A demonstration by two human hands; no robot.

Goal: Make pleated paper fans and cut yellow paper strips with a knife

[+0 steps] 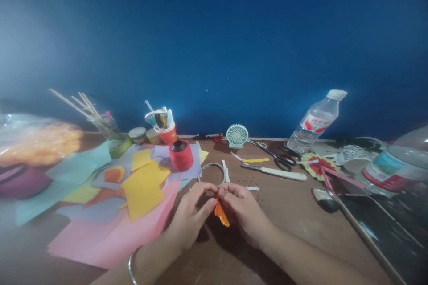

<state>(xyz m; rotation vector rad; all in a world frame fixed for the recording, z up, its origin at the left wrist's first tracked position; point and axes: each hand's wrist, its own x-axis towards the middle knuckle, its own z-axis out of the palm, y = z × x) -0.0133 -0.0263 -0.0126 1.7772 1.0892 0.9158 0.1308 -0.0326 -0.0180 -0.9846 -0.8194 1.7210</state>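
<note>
Between my two hands, above the brown table, is a small orange paper piece (221,214) with a scalloped yellow edge. My left hand (195,207) pinches it from the left with thumb and fingertips. From the other side, the fingers of my right hand (242,209) close on its upper end, which they partly hide. Just beyond my fingertips lies a grey ring (211,165), perhaps a roll of tape, with white paper strips (226,171) beside it. A similar orange and yellow scalloped piece (114,174) rests on the coloured papers to the left.
Coloured paper sheets (147,189) spread over the left side. A red thread spool (181,156) and a cup of tools (166,133) stand behind. A white-handled knife (284,174), black-handled scissors (284,161), a small fan (237,136), a tilted water bottle (314,122) and a phone (384,231) lie or stand rightward.
</note>
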